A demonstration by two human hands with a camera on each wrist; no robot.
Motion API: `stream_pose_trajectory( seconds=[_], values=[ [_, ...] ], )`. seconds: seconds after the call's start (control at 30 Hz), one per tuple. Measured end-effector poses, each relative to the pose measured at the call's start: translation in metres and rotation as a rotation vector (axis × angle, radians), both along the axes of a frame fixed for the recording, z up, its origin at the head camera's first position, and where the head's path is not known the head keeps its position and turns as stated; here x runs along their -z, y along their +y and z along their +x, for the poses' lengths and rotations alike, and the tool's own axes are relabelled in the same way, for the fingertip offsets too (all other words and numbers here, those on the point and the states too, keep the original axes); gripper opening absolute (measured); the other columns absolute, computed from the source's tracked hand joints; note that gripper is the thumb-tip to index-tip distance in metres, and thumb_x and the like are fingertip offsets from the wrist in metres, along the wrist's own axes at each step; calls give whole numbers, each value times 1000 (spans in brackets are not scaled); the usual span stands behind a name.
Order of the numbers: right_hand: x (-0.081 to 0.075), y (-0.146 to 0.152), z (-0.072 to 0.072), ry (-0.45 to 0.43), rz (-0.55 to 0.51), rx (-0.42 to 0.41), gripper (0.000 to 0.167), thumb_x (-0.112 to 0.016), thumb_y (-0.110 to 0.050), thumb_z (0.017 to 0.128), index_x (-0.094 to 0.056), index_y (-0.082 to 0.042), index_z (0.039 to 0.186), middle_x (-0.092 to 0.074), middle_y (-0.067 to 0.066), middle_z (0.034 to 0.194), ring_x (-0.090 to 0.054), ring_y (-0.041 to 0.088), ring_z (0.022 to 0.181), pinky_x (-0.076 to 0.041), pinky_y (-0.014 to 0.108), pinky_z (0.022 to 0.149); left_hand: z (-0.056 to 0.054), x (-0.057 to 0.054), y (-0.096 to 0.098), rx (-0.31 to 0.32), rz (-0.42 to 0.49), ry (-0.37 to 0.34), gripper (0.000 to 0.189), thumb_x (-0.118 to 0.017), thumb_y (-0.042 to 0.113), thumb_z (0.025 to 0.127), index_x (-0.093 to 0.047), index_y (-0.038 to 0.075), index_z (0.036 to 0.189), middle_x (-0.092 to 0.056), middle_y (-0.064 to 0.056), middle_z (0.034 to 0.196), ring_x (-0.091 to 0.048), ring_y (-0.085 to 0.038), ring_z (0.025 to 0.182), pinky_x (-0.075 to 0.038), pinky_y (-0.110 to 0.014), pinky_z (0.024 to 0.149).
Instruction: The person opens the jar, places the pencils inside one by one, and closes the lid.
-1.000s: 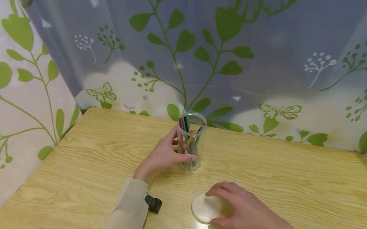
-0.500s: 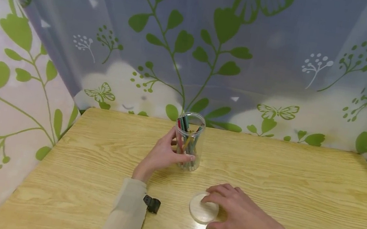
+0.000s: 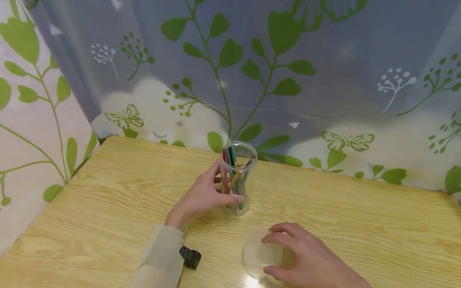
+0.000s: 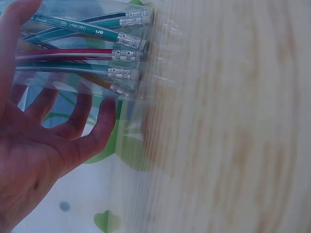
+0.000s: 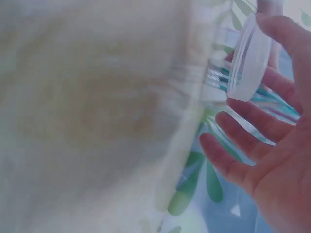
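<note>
A clear plastic jar (image 3: 247, 186) stands upright with several pencils (image 3: 234, 176) inside, their eraser ends down at its base. Its mouth is uncovered. My left hand (image 3: 201, 194) grips the jar from the left side, the thumb across the front and the fingers behind. In the left wrist view, the pencils (image 4: 104, 51) show teal, red and yellow bodies with metal ferrules. Nearer to me, my right hand (image 3: 315, 266) pinches a round clear lid (image 3: 256, 256) by its edge between thumb and fingers. The right wrist view shows the lid (image 5: 250, 60) raised off the table.
Under both hands lies a wood-grain table (image 3: 378, 224). A patterned curtain (image 3: 354, 82) with green leaves and butterflies hangs right behind its far edge, and another printed cloth (image 3: 18, 109) hangs on the left.
The right hand, whose fingers lay over the lid on the table, has taken it by the edge and lifted it slightly. The left hand and jar stay in place.
</note>
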State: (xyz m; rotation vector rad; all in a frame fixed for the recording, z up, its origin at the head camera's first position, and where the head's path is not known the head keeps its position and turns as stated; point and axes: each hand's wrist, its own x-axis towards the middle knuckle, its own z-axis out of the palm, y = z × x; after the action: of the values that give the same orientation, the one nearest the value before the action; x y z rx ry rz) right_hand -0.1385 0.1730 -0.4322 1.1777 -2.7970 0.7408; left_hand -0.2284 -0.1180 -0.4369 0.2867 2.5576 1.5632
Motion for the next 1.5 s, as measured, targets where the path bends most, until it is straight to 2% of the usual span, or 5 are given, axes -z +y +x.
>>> stream_pose_trajectory(
  seconds=[0.27, 0.5, 0.73, 1.13, 1.5],
  values=[
    [-22, 11, -8, 101, -174, 96, 48, -88, -29, 81, -69, -29, 124, -62, -1, 132, -64, 21, 119, -58, 45, 89, 0, 0, 1, 7, 5, -6, 93, -90, 45, 76, -32, 57, 147, -58, 0, 139, -51, -31, 138, -52, -57, 103],
    [-39, 17, -22, 256, -360, 83, 59, -92, -11, 71, -70, -20, 126, -65, 5, 129, -65, 19, 115, -52, 19, 92, 1, -1, 1, 13, 6, -2, 95, -90, 45, 76, -30, 59, 148, -59, 1, 134, -51, -31, 138, -52, -56, 103],
    [-57, 14, -38, 327, -440, 88, 58, -93, -9, 68, -69, -9, 121, -68, 10, 126, -64, 17, 114, -51, 12, 87, -1, -1, 0, 18, 3, 1, 84, -89, 46, 76, -37, 55, 142, -62, 1, 120, -51, -30, 137, -52, -56, 101],
    [-85, -8, -62, 344, -479, 78, 50, -90, -9, 72, -72, -10, 118, -68, 8, 126, -66, 22, 109, -52, 14, 85, -1, 0, 1, 28, 8, 15, 87, -90, 47, 76, -37, 54, 144, -59, 1, 134, -51, -33, 138, -52, -57, 103],
    [-94, -30, -77, 281, -464, 68, 46, -89, -15, 78, -72, -11, 120, -68, 9, 131, -67, 24, 114, -60, 36, 81, 0, -2, -1, 32, 26, 1, 88, -90, 44, 77, -37, 52, 146, -56, 3, 140, -51, -32, 138, -51, -56, 103]
  ],
)
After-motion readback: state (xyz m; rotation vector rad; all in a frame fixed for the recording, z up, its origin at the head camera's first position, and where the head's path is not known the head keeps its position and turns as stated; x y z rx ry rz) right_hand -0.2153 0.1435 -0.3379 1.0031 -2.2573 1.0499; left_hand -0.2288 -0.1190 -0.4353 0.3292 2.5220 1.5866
